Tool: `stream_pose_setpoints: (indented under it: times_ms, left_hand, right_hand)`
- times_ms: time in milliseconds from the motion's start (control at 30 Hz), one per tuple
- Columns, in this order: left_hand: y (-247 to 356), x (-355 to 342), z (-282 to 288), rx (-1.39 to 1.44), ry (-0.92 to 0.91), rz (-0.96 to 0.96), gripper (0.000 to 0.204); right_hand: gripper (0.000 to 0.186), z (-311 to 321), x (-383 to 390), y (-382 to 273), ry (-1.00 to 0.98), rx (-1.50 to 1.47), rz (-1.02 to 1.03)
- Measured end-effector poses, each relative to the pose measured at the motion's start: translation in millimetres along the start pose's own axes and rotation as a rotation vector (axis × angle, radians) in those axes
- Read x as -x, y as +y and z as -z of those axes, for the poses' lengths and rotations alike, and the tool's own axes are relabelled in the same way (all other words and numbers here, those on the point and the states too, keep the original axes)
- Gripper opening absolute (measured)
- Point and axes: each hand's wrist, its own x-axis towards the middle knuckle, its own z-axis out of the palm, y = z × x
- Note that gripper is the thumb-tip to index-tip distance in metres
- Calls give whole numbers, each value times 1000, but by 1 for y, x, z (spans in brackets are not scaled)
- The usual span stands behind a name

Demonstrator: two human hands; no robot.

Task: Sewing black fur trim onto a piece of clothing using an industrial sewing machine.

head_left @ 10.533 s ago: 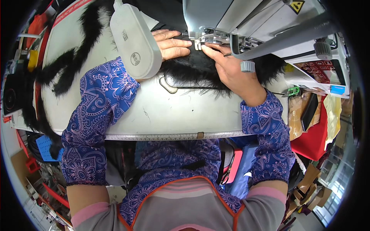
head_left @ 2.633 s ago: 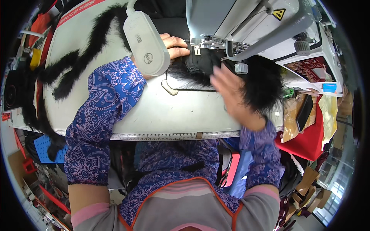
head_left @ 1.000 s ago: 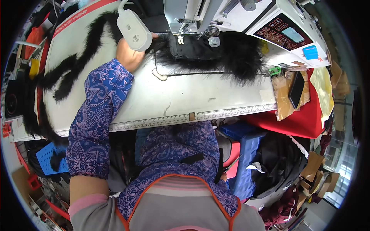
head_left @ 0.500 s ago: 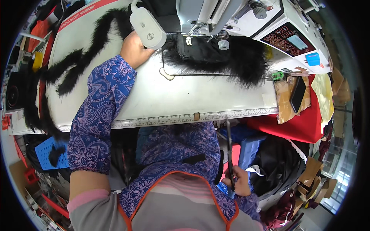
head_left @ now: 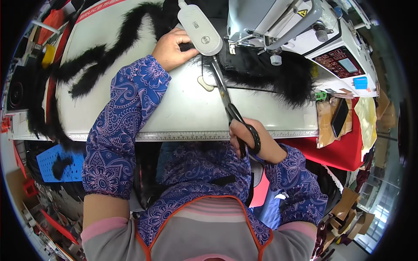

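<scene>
My right hand [head_left: 250, 135] is closed round the handles of black-handled scissors [head_left: 226, 96]. Their metal blades slant up over the sewing table [head_left: 174, 111], with the tips by the fur beneath a white oval head [head_left: 201, 37]. Partly behind that oval head, my left hand [head_left: 174, 48] pinches the edge of a black fur strip [head_left: 130, 35]; the fingertips are partly hidden. The strip trails to the left over the table. Black fabric with a fur edge [head_left: 283, 80] lies under the sewing machine [head_left: 278, 26], close to its presser foot.
On the right are the machine's control panel [head_left: 338, 63], a phone [head_left: 339, 116] on brown packaging and red cloth [head_left: 313, 152]. A ruler tape [head_left: 187, 135] runs along the table's front edge. A blue perforated bin [head_left: 58, 163] stands below left.
My right hand has brought the scissors up from beside my lap to over the table, near the fur. The left hand still grips at the fur; the whole view has shifted slightly.
</scene>
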Motion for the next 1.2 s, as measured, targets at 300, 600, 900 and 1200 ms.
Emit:
stream_pose_setpoints:
  times_ms: [300,600,900,1200]
  left_hand:
    - [5,1,1,-26,-8,-6,22]
    - [-3,2,1,-25,17,-45,21]
    - [-148,58,225,-1271,1007,182,35]
    - [-3,21,39,-301,107,-279,19]
  right_hand:
    - [49,8,-18,-9,43,19,40]
    - [36,13,-12,-21,55,142,-67]
    - [36,20,116,121,333,588,71]
    - [43,-62,203,394,829,827,-706]
